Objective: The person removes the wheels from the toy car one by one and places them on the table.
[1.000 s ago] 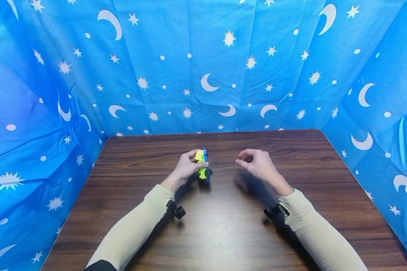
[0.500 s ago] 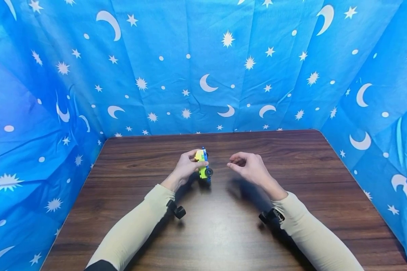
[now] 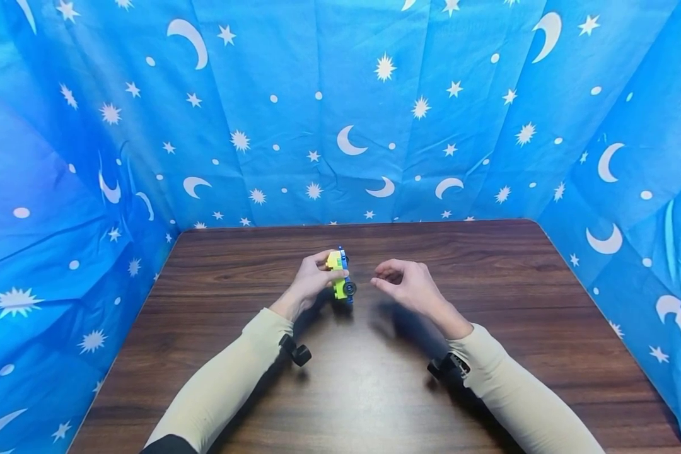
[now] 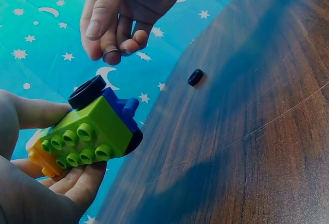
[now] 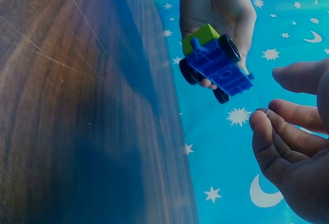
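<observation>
1. Car sits in the left hand, gripped across the body between the thumb on the near side and the fingers on the far side.
2. It is turned on its side and appears held above the tabletop: the studs face the left and the blue base faces the right hand.
3. The body is green with a yellow-orange part at one end; black wheels stand out from the base, and three of them show in the right wrist view.
4. The right hand is just to the right of the car, near but not touching. Its fingers are loosely bent, the thumb stands apart from them in its own wrist view, and it has hold of nothing.
5. In the left wrist view a small black ring lies on the tabletop, apart from the car and both hands.
6. Pale sleeves cover the forearms, with a black device at each wrist.
7. Behind the tabletop and along its sides hangs blue cloth, printed with white moons, stars and dots.
</observation>
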`<control>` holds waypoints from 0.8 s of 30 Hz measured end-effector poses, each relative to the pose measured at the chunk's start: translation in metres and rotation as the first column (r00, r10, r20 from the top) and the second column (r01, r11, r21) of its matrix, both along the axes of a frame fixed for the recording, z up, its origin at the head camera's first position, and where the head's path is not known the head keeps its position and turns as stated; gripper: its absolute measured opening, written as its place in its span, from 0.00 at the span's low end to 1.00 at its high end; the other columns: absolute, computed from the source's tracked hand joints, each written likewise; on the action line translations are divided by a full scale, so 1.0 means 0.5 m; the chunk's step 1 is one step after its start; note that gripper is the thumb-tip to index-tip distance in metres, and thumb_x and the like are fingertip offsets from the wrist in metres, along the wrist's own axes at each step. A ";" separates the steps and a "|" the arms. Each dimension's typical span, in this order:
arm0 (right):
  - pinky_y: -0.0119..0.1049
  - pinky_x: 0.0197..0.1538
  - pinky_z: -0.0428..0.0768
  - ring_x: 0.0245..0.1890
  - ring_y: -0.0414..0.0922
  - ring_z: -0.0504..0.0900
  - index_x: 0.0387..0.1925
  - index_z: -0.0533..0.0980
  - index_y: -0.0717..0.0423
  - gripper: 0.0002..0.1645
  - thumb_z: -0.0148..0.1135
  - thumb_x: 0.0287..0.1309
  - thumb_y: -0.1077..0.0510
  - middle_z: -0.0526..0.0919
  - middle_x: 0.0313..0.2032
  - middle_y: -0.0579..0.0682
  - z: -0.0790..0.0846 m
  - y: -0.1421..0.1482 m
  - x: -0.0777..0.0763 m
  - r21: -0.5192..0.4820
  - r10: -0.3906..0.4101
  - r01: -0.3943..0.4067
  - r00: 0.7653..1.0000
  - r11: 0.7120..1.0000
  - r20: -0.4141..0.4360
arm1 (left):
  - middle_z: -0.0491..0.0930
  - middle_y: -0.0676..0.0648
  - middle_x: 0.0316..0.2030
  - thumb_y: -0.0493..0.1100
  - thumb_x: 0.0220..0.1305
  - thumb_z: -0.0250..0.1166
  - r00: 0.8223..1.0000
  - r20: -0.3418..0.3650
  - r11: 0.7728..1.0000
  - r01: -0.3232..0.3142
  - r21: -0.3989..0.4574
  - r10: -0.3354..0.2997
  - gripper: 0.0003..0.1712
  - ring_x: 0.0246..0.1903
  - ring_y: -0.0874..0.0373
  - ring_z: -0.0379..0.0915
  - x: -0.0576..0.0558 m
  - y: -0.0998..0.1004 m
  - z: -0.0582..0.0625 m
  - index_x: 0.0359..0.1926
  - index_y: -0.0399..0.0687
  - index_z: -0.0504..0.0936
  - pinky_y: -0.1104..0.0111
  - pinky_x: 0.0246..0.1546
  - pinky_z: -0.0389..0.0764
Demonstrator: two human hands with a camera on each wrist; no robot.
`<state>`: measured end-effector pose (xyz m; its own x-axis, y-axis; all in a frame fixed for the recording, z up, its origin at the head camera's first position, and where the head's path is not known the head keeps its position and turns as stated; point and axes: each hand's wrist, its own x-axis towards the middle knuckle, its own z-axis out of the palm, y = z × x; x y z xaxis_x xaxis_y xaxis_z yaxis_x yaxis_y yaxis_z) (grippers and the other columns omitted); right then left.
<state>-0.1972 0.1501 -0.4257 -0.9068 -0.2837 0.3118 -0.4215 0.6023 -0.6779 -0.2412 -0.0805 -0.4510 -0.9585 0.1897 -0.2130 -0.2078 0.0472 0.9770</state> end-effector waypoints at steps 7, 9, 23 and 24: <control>0.30 0.33 0.81 0.27 0.34 0.81 0.37 0.83 0.49 0.11 0.70 0.55 0.49 0.86 0.29 0.40 -0.012 -0.016 0.004 0.020 0.016 -0.016 1.000 1.000 -0.020 | 0.80 0.39 0.51 0.33 0.55 0.71 1.000 0.020 1.000 -0.009 -0.004 0.009 0.36 0.46 0.53 0.79 0.000 0.000 -0.002 0.65 0.47 0.71 0.62 0.49 0.83; 0.30 0.33 0.81 0.27 0.34 0.81 0.37 0.83 0.49 0.11 0.70 0.55 0.49 0.86 0.29 0.40 -0.015 -0.019 0.006 0.024 0.019 -0.019 1.000 1.000 -0.019 | 0.80 0.39 0.51 0.34 0.55 0.71 1.000 0.024 1.000 -0.009 -0.003 0.009 0.36 0.46 0.53 0.79 0.001 0.000 -0.002 0.65 0.47 0.71 0.62 0.48 0.83; 0.30 0.32 0.81 0.28 0.37 0.82 0.41 0.83 0.53 0.16 0.70 0.55 0.48 0.86 0.30 0.42 -0.022 -0.036 0.012 0.017 0.030 -0.030 1.000 0.999 0.004 | 0.80 0.38 0.50 0.32 0.56 0.70 1.000 0.010 1.000 0.006 0.031 -0.006 0.34 0.45 0.54 0.79 0.000 0.002 -0.006 0.64 0.47 0.72 0.64 0.45 0.83; 0.30 0.32 0.81 0.28 0.37 0.82 0.40 0.83 0.52 0.15 0.70 0.55 0.48 0.86 0.30 0.42 -0.022 -0.037 0.013 0.017 0.029 -0.029 1.000 0.999 0.006 | 0.80 0.38 0.50 0.32 0.56 0.70 1.000 0.011 0.999 0.006 0.033 -0.006 0.34 0.45 0.54 0.79 -0.001 0.002 -0.006 0.65 0.47 0.72 0.64 0.46 0.83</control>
<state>-0.1909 0.1315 -0.4367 -0.8998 -0.3153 0.3015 -0.4353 0.6016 -0.6698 -0.2416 -0.0797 -0.4543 -0.9550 0.2023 -0.2168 -0.2181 0.0163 0.9758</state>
